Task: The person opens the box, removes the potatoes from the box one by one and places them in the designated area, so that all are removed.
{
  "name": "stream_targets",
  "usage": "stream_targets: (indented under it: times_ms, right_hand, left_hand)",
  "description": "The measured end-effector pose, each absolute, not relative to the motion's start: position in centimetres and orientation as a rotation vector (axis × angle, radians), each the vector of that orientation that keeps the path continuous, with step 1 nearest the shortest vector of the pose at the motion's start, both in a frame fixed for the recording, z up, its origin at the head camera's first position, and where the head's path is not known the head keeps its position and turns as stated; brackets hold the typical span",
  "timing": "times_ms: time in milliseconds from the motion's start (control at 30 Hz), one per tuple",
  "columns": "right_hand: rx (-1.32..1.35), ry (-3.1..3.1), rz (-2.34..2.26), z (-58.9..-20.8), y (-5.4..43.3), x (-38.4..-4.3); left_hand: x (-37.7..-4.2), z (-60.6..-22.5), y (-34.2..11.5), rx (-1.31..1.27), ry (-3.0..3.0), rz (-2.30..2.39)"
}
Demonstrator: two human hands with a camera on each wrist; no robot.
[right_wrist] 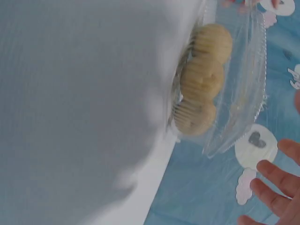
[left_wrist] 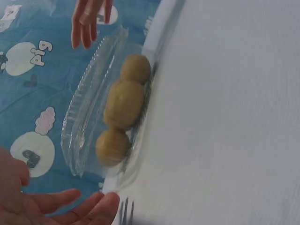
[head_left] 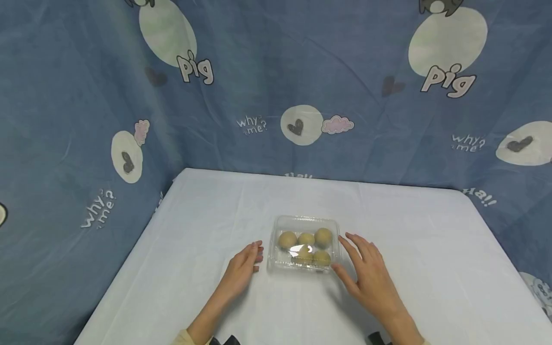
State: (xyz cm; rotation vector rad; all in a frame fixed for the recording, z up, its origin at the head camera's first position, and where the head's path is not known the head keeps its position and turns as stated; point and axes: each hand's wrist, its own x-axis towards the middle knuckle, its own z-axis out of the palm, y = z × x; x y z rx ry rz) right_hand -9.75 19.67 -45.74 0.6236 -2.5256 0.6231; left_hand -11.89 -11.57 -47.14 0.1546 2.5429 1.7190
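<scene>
A clear plastic clamshell box (head_left: 281,223) sits on the white table, with several round tan balls (head_left: 323,237) inside; I cannot tell their kind. My left hand (head_left: 240,270) is just left of the box, fingers extended and a small gap between. On the other side, my right hand (head_left: 370,278) has its fingers spread, with fingertips and thumb close to the box's right edge. Whether they touch it is hard to tell. From the left wrist, the box's ribbed edge (left_wrist: 89,79) and the balls (left_wrist: 124,105) appear side-on. Both hands hold nothing.
The white-covered table (head_left: 207,206) extends around the box on all sides. A blue curtain (head_left: 241,62) printed with pale ovals and lettering hangs behind and to the sides. In the left wrist view, thin dark prong-like streaks (left_wrist: 125,213) show by the left fingertips; I cannot tell what they are.
</scene>
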Motion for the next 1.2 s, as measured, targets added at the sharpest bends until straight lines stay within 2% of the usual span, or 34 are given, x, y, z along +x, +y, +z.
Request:
stream_targets:
  times_ms: [267, 733, 1200]
  right_hand:
    - [0.703, -2.464, 0.626, -46.1, 18.9, -9.8]
    - [0.895, -2.327, 0.599, -46.7, 17.1, -10.0]
    - [0.77, -2.383, 0.475, -46.7, 15.5, -10.3]
  left_hand:
    - [-12.2, -47.8, -11.1, -0.072, 2.112, 1.977]
    - [-12.1, -48.6, -11.2, -0.115, 1.784, 2.099]
    - [-12.1, -48.9, -10.8, -0.206, 1.687, 2.141]
